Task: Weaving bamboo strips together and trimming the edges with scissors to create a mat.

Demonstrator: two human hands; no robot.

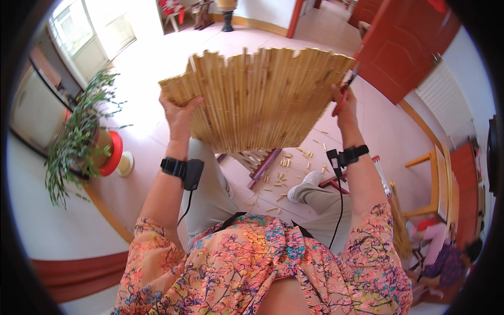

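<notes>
A wide mat of straw-coloured stalks [262,100], laid side by side, is held up in front of me above my knees. Its far edge is uneven. My left hand [178,113] is closed on the mat's left edge, with the thumb lying over the near face. At the opposite edge my right hand [345,105] is closed around red-handled scissors [340,103], their dark blades pointing up and away beside the mat. This hand also seems to grip the mat's edge, though its fingers are partly hidden. Black bands with cables circle both wrists.
Short cut stalk pieces [283,173] lie scattered on the tiled floor by my white shoe [305,186]. Partly under the mat is a low purple-edged frame [262,169]. A potted plant [84,136] stands left, a wooden chair [433,181] right; another person [446,265] is at lower right.
</notes>
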